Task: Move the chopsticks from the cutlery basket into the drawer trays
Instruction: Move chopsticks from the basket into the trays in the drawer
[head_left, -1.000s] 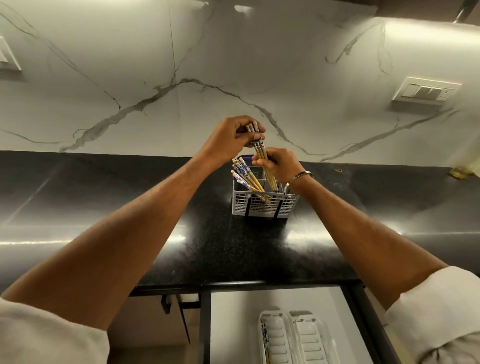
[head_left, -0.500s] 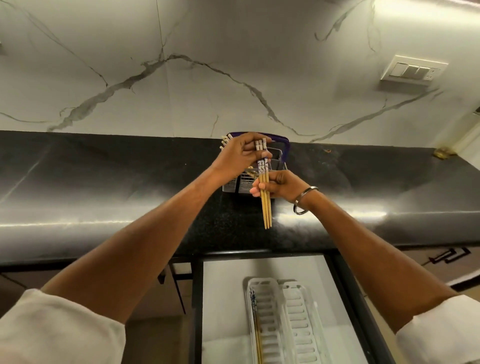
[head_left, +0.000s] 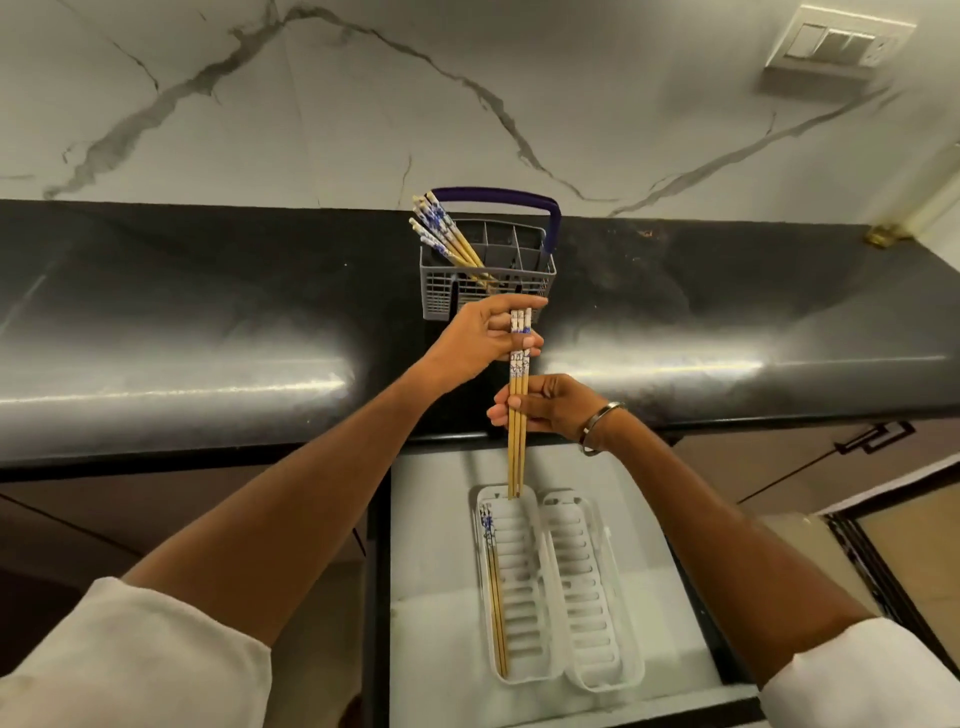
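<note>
Nearest me, two chopsticks (head_left: 497, 597) lie along the left tray's (head_left: 524, 587) left edge in the open drawer (head_left: 441, 545). My right grip (head_left: 550, 408) and left grip (head_left: 485, 338) both clench a held bundle (head_left: 518, 415) above the tray's far edge. Farther, the cutlery basket (head_left: 488, 275) on the surface (head_left: 208, 322) keeps more.

In front of me runs a black stone countertop (head_left: 208, 322), glossy, with bands of reflected light along its near edge. On it, against the marble wall, stands a grey cutlery basket (head_left: 488, 283) with a purple handle; a bunch of chopsticks (head_left: 447, 236) leans out of its left compartment. Below the counter edge the open drawer (head_left: 441, 519) shows a pale floor. Two white slotted trays (head_left: 563, 587) lie on it side by side, touching. The left tray holds a pair of chopsticks (head_left: 496, 592) along its left wall.
</note>
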